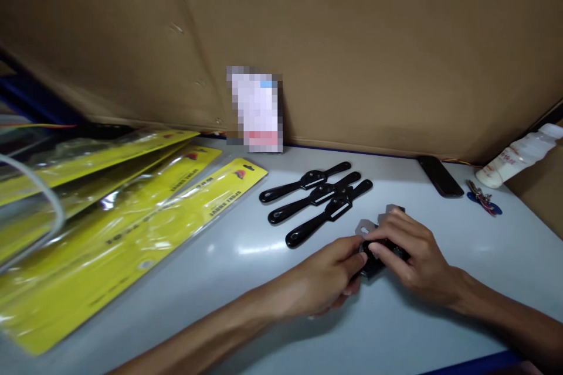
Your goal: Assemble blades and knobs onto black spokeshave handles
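Both hands are closed around one black spokeshave (373, 268) at the right of the middle of the table. My left hand (332, 274) grips it from the left, with the thumb on top. From the right, my right hand (416, 249) holds it with bent fingers; its far handle is mostly hidden. A grey metal plate with a hole (365, 227) shows just beyond the fingers, perhaps a blade. Beyond my left hand lie three more black spokeshaves (331, 214), side by side and slanted, their handles pointing left and right.
Yellow cards in clear plastic blister packs (193, 228) overlap on the left, with a white cable (55, 199) above them. At the back right are a black phone (440, 176), keys (484, 198) and a tilted white bottle (519, 158). A blurred card (259, 111) leans on the cardboard wall (352, 41).
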